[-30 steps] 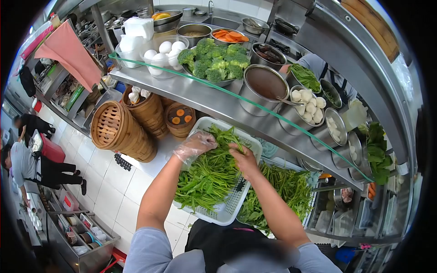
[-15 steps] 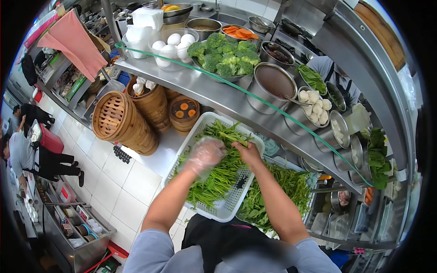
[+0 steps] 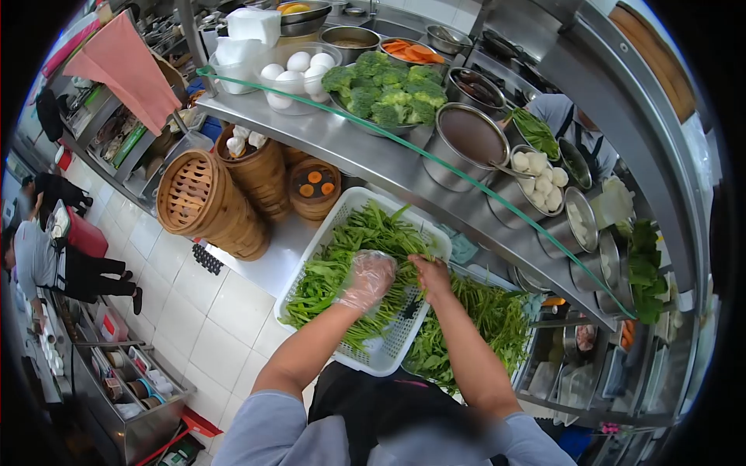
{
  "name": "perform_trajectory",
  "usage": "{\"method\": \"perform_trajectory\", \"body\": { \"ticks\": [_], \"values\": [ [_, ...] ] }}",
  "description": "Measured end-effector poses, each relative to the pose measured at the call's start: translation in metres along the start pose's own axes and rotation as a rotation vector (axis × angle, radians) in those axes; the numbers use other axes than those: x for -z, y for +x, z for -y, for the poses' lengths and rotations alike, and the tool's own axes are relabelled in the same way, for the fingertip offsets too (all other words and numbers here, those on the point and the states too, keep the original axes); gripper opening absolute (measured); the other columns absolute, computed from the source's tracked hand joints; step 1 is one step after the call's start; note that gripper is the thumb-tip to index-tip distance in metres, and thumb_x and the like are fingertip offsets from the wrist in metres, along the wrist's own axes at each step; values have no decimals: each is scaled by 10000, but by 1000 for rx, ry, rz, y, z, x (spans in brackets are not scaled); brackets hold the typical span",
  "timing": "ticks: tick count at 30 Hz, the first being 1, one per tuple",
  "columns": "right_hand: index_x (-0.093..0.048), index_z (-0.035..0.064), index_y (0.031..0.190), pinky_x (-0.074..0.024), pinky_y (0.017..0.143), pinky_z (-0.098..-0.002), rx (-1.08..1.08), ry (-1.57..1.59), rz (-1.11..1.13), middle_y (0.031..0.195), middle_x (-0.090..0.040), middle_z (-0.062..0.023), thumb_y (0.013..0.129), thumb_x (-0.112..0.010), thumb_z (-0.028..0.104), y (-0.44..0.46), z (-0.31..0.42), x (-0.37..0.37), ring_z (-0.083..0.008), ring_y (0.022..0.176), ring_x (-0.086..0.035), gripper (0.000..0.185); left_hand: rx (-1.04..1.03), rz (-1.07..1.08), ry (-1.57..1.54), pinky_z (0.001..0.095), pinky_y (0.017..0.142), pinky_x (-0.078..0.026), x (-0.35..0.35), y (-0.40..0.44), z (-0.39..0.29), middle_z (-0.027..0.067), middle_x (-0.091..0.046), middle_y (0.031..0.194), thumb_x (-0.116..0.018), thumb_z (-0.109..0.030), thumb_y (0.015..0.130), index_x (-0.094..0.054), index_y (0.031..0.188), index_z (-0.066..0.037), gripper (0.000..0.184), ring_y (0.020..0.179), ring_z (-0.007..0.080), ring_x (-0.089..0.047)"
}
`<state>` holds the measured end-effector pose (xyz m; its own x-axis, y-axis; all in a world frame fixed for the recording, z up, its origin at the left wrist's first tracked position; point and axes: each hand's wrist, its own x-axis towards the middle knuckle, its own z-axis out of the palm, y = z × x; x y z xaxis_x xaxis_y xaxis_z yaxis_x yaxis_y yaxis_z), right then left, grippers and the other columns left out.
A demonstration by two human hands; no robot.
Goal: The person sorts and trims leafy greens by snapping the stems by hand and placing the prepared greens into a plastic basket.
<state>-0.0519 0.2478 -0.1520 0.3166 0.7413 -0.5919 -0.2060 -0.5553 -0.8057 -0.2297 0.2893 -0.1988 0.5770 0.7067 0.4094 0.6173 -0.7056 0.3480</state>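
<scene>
- Greens [image 3: 330, 273] fill the white basket [image 3: 398, 342], stems pointing several ways.
- Right hand [image 3: 432, 277] grips some; gloved left hand [image 3: 371, 279] touches others, grip hidden from me.

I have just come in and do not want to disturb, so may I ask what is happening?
A person is handling leafy greens in a white basket. The gloved left hand is over them; the right hand, seemingly bare, appears to pinch some stems near the basket's right side. More greens lie to the basket's right, and bamboo steamers stand to its left.
</scene>
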Motion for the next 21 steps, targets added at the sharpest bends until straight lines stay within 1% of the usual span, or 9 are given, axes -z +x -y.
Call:
{"method": "perform_trajectory", "body": {
  "ticks": [6,9,10,11,14,15,17,20,21],
  "values": [
    [-735,88,1004,-270,426,-257,79,132,-122,743,-609,44,952,-707,218,-5,-15,-8,-49,476,-360,143,-52,-104,72,487,734,-457,-6,0,-5,118,-628,739,-615,-160,770,-644,770,-129,42,748,322,-621],
    [-724,77,1011,-271,428,-262,155,236,-138,803,-653,28,955,-712,216,-8,-9,3,-48,471,-346,150,-57,162,186,488,793,-461,13,-1,2,110,-651,826,-576,-175,804,-663,823,-130,100,841,314,-632],
    [-714,80,1011,-273,430,-264,202,305,-132,844,-671,19,954,-712,211,-9,-2,8,-47,474,-342,143,-59,161,187,488,793,-461,15,-3,4,110,-651,826,-576,-175,804,-663,823,-130,100,841,314,-632],
    [-701,104,1041,-267,431,-244,194,288,-128,760,-590,47,969,-694,250,-9,5,13,-58,488,-359,163,-62,156,225,479,787,-467,17,-4,6,94,-668,810,-579,-173,818,-680,816,-136,108,827,299,-653],
    [-690,90,1042,-275,447,-257,137,364,-43,714,-506,58,970,-683,250,-19,20,32,-52,503,-362,176,-78,145,292,458,761,-491,22,-6,10,81,-698,813,-582,-169,841,-702,836,-137,124,825,277,-683],
    [-682,84,1045,-275,461,-248,147,350,-27,674,-407,71,985,-658,283,-30,27,34,-56,512,-363,209,-32,248,310,455,781,-504,37,1,6,105,-701,858,-568,-149,856,-698,1014,-127,205,861,286,-677],
    [-679,81,1045,-274,465,-248,161,359,-7,675,-410,73,990,-648,285,-48,31,45,-57,515,-360,213,63,379,324,432,791,-542,81,18,-8,128,-718,942,-533,-97,893,-643,1302,-122,424,915,293,-687],
    [-661,71,1034,-268,470,-247,175,392,35,672,-410,72,1009,-615,286,-78,29,67,-63,519,-353,222,249,265,213,487,754,-541,104,17,-3,132,-723,885,-539,-94,887,-703,1186,-100,341,851,324,-699],
    [-654,73,1022,-268,468,-248,178,405,34,670,-412,68,1010,-611,287,-87,24,77,-66,517,-357,219,242,269,216,487,754,-541,116,14,-2,132,-723,885,-539,-94,887,-703,1186,-100,341,851,324,-699]
  ]
}}
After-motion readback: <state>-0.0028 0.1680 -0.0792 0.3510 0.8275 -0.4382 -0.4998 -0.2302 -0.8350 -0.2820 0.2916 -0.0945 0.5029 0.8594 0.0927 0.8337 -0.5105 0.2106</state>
